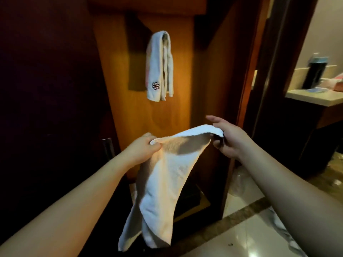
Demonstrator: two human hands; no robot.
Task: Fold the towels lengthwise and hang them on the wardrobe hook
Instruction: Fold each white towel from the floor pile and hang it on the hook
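A: Right, what are the hands doing?

B: Both are holding up a white terry-cloth towel (163, 184) by its top edge, in front of the orange-brown wooden wardrobe panel (185, 71). The left hand (146, 147) is gripping one top corner, fingers curled tight and thumb pinching the cloth against them.

A: And the right hand (229, 138)?

B: It is pinching the other end of the top edge, thumb and lower fingers closing on the cloth. Its forefinger is sticking out straight, free of the towel.

A: How is the towel lying?

B: The top edge is sagging between the two hands, and the rest is hanging down in loose folds toward the pale glossy tiled floor (241, 229), its lower end reaching near the dark foot of the wardrobe. Whether it is touching anything down there, I cannot tell.

A: Anything up on the wardrobe?

B: A second white towel with a dark flower emblem (159, 67) is hanging folded in a narrow strip high on the panel, well above the hands. The hook itself is being hidden by the cloth.

A: Off to the side?

B: A beige counter (315, 98) is showing at the far right, carrying a dark bottle with a blue cap (315, 73), blurred.
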